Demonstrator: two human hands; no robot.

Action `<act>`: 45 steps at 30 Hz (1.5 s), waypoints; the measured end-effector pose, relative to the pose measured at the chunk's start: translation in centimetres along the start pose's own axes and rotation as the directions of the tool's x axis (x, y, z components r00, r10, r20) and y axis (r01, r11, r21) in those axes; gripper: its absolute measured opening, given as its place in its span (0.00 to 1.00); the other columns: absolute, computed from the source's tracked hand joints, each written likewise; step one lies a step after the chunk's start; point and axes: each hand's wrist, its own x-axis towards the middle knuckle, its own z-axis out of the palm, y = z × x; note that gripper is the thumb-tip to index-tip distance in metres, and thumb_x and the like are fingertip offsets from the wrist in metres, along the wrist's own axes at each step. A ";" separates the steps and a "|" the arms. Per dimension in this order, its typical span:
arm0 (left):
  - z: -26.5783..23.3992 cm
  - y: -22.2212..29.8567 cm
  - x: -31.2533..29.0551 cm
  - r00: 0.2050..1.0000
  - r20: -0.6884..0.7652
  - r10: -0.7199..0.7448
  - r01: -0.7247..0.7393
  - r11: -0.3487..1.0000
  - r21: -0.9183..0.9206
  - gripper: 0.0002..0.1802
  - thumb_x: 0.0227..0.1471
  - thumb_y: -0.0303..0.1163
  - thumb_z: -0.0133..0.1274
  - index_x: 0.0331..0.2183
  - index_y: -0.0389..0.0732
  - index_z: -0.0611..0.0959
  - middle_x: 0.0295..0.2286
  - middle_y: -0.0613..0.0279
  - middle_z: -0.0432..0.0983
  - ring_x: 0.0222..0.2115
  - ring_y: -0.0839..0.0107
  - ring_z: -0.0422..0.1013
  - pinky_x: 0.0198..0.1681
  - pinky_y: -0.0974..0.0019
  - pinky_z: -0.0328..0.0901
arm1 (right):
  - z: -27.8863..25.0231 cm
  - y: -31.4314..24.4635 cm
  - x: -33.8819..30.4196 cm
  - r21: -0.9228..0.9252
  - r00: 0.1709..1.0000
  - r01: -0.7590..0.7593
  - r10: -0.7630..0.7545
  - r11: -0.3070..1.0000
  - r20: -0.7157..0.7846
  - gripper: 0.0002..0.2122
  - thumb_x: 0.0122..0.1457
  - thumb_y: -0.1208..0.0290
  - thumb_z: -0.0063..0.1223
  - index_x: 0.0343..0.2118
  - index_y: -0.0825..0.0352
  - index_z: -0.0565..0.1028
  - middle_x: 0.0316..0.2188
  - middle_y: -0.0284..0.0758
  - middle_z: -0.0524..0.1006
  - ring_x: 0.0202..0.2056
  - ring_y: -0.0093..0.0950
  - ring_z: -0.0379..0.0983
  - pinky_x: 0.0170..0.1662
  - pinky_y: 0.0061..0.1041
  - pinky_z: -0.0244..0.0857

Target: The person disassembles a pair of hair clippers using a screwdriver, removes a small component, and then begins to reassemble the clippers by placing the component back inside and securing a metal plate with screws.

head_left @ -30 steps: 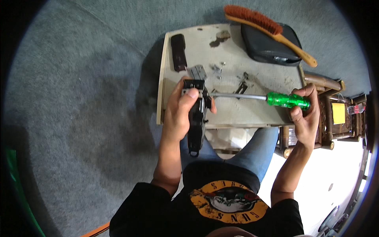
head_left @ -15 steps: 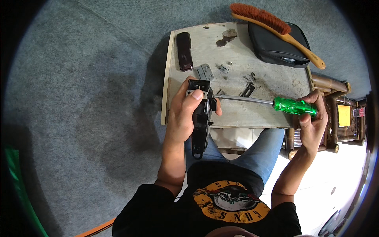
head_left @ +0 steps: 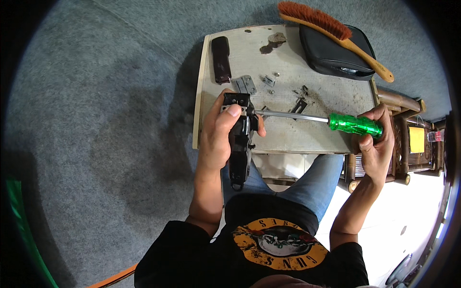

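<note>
My left hand point(head_left: 218, 132) is wrapped round the black body of a hair clipper point(head_left: 240, 158), with the thumb pressed on a metal piece near its top end. The clipper hangs over the table's near edge, its looped end toward me. In my right hand point(head_left: 377, 149) is a screwdriver point(head_left: 354, 126) with a green handle, gripped at the handle's end. Its long shank points left, and the tip meets the clipper's right side near the top. Beyond the clipper lie clipper blades point(head_left: 246, 84) and a dark cover point(head_left: 221, 60).
Small screws and metal parts point(head_left: 298, 108) are scattered over the wooden table point(head_left: 331, 96) among hair clippings. At the far right, a brush point(head_left: 350, 43) with reddish bristles rests across a black zipped case point(head_left: 312, 55). Bamboo furniture point(head_left: 403, 139) stands to the right.
The whole view has shifted slightly, so table and hands appear a little further left and up. Both grips are the same, and the screwdriver tip is still at the clipper's side.
</note>
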 end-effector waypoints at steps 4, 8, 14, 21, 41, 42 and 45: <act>0.1 -0.5 0.1 1.000 0.001 0.024 -0.024 0.999 -0.025 0.17 0.62 0.43 0.42 0.38 0.37 0.73 0.23 0.53 0.79 0.24 0.72 0.74 0.33 0.70 0.68 | 1.2 -0.7 0.5 0.128 0.996 0.086 -0.085 0.988 -0.018 0.32 0.52 0.47 0.71 0.44 0.69 0.68 0.35 0.31 0.70 0.34 0.18 0.65 0.39 0.18 0.60; 0.0 -0.3 0.0 1.000 0.010 0.006 -0.006 1.000 0.026 0.17 0.63 0.43 0.42 0.39 0.37 0.73 0.23 0.53 0.79 0.24 0.72 0.74 0.31 0.71 0.68 | 0.7 -0.3 0.4 0.194 0.998 0.065 -0.068 0.979 0.008 0.27 0.53 0.59 0.74 0.44 0.69 0.67 0.35 0.32 0.70 0.33 0.18 0.65 0.38 0.17 0.61; -0.2 -0.5 -0.2 0.999 -0.030 -0.020 0.020 1.000 -0.010 0.19 0.63 0.43 0.41 0.40 0.36 0.74 0.23 0.52 0.78 0.25 0.68 0.75 0.35 0.67 0.69 | 0.4 -0.1 0.0 -0.030 0.998 0.067 -0.067 0.997 0.000 0.28 0.53 0.47 0.71 0.38 0.70 0.72 0.31 0.29 0.72 0.33 0.17 0.66 0.38 0.17 0.60; 0.2 -0.4 0.2 1.000 -0.020 -0.002 0.003 1.000 0.021 0.19 0.63 0.43 0.42 0.40 0.36 0.74 0.23 0.53 0.78 0.26 0.69 0.76 0.33 0.68 0.69 | 1.6 -1.2 0.5 0.087 0.997 0.018 -0.010 0.996 -0.082 0.28 0.54 0.49 0.71 0.42 0.70 0.70 0.37 0.32 0.72 0.35 0.19 0.67 0.40 0.20 0.63; -0.3 0.0 0.3 0.999 0.016 -0.041 0.040 0.997 0.060 0.19 0.63 0.44 0.41 0.38 0.36 0.73 0.23 0.52 0.77 0.25 0.68 0.75 0.34 0.67 0.69 | 0.4 -0.2 0.1 -0.035 0.998 0.063 -0.064 0.997 -0.013 0.28 0.51 0.49 0.73 0.36 0.70 0.71 0.30 0.29 0.74 0.30 0.18 0.68 0.35 0.18 0.63; -0.3 0.2 0.5 0.999 0.014 -0.039 0.038 0.997 0.060 0.19 0.63 0.44 0.41 0.39 0.36 0.73 0.23 0.51 0.77 0.25 0.68 0.75 0.34 0.67 0.69 | 0.2 -0.3 0.4 -0.073 0.999 0.052 -0.053 0.996 -0.005 0.28 0.51 0.47 0.72 0.35 0.70 0.71 0.29 0.28 0.74 0.29 0.18 0.67 0.35 0.18 0.62; -0.7 -0.2 0.4 0.999 0.002 -0.033 0.033 0.999 -0.001 0.20 0.63 0.44 0.41 0.39 0.35 0.74 0.23 0.51 0.78 0.25 0.68 0.75 0.34 0.67 0.68 | 0.9 -0.2 0.4 -0.067 0.984 0.178 -0.178 0.982 0.009 0.28 0.54 0.49 0.71 0.39 0.69 0.70 0.32 0.30 0.72 0.32 0.18 0.67 0.37 0.19 0.62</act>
